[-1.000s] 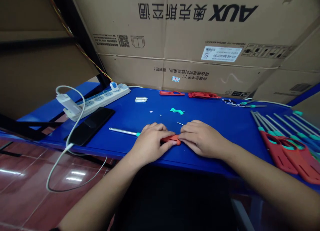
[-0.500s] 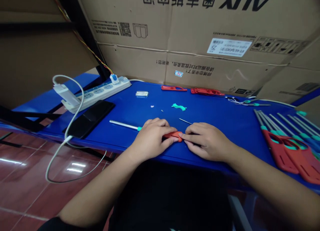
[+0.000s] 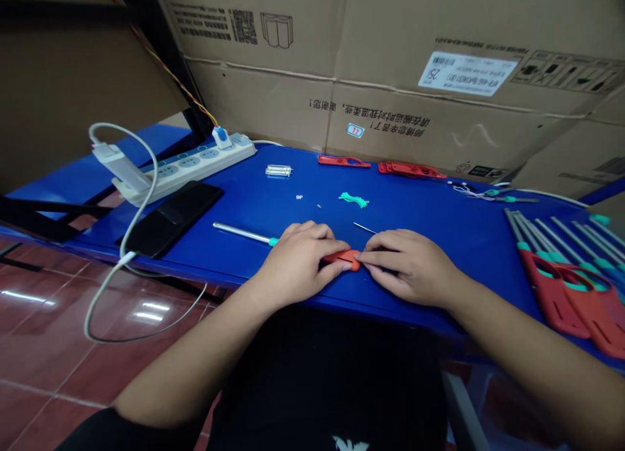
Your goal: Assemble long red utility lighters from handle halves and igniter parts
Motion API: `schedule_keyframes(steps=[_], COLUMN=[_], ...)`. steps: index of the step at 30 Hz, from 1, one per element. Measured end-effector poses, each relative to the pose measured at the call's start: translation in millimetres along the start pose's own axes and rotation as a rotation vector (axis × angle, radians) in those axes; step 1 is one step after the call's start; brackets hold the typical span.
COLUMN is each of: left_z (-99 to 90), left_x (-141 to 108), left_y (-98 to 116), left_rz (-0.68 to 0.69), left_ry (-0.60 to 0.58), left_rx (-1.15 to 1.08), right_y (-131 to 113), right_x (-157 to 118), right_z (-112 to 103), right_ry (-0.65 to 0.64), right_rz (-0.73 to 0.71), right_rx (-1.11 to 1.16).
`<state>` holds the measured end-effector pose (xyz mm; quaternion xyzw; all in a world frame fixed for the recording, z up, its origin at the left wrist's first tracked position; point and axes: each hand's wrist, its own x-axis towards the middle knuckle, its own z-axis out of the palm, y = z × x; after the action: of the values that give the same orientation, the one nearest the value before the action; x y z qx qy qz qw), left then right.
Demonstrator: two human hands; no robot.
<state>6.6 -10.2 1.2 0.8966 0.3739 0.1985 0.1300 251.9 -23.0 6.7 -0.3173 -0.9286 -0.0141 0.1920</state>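
My left hand point(image 3: 305, 259) is closed around the orange handle of a long-nosed lighter point(image 3: 349, 258), holding it low over the table near the front edge. The lighter's metal tube point(image 3: 241, 232) with its green collar sticks out to the left of that hand. My right hand point(image 3: 413, 265) has thumb and fingertips pinched at the handle's right end; whether something small is between them is hidden. A thin metal rod point(image 3: 364, 228) shows beyond the right fingers. Whether it is held or lies on the table, I cannot tell.
Green plastic pieces point(image 3: 353, 200), clear tubes point(image 3: 278, 170), tiny parts point(image 3: 299, 196) and red handle shells point(image 3: 413, 170) lie farther back. Several lighters point(image 3: 561, 295) are on the right. A black phone point(image 3: 170, 220) and power strip point(image 3: 190, 164) are left; a cardboard box point(image 3: 381, 67) stands behind.
The camera view has tilted down slightly, shifting the scene. Both hands stay at the lighter; the right fingertips have shifted slightly at the handle's end.
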Motion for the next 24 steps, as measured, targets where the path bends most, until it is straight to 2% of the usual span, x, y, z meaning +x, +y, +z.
schedule_keyframes(steps=[4,7,11,15,17,20,22,24], left_z=[1.9,2.8,2.4,2.2,2.7,3.6,4.1,4.3], left_x=[-0.2,0.1,1.6,2.4,2.2,1.4,1.0,1.1], left_y=[1.4,3.0,3.4,1.4,0.4,-0.6,-1.0,-1.4], left_rz=[0.011,0.040,0.060,0.055,0.068,0.076,0.071,0.062], left_ry=[0.006,0.002,-0.024,-0.016,-0.011,-0.008,0.004,0.025], left_rx=[0.040,0.048,0.022,0.004,-0.005,-0.013,-0.031,-0.062], right_y=[-2.8,-4.1,7.7,31.0,38.1,39.7,37.9,36.1], right_x=[3.5,7.0,4.7,-6.3,-10.3,-11.1,-8.9,-4.9], right_z=[-2.6,-3.5,-9.0,-22.4,-27.9,-35.2,-43.6,-57.3], right_ry=[-0.058,-0.041,-0.074,-0.135,-0.234,-0.353,-0.340,-0.275], right_rz=[-0.128,-0.115,0.022,0.417,0.529,0.566,0.542,0.458], right_rx=[-0.125,-0.113,0.069,0.005,-0.028,-0.071,-0.121,-0.121])
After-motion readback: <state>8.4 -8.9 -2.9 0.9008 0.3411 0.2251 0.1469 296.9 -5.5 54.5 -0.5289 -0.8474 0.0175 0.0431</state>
